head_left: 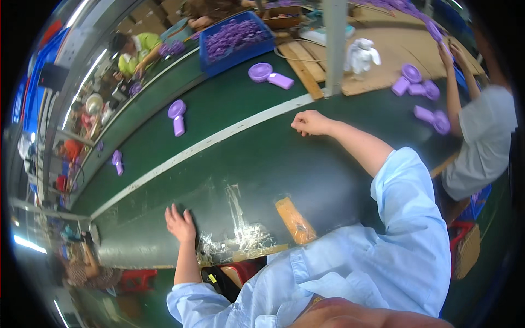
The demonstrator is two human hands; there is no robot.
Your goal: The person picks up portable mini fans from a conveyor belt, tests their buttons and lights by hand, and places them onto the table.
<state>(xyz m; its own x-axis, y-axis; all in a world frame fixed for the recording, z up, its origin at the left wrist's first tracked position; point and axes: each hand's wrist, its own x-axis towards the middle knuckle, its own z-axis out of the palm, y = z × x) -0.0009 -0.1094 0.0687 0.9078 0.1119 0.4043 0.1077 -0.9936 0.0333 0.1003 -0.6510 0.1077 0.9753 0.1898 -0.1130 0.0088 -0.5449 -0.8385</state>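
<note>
My left hand [180, 224] rests over the dark green work surface [219, 186] near its front edge, fingers apart and nothing in them. My right hand [311, 123] is curled closed beside the white divider strip [235, 128], with nothing showing in it. Beyond that strip, purple handheld fans lie spaced out on the green belt: one fan [261, 72] behind my right hand, one fan [177, 117] further left, and a small one [117, 162] at the far left. Neither hand touches a fan.
A blue bin [236, 60] heaped with purple parts stands at the back. A white post [334, 49] rises behind my right hand, near a white plush toy [362, 56]. At right, a co-worker [481, 136] reaches up by more fans [410, 79]. Orange tape [295, 220] lies before me.
</note>
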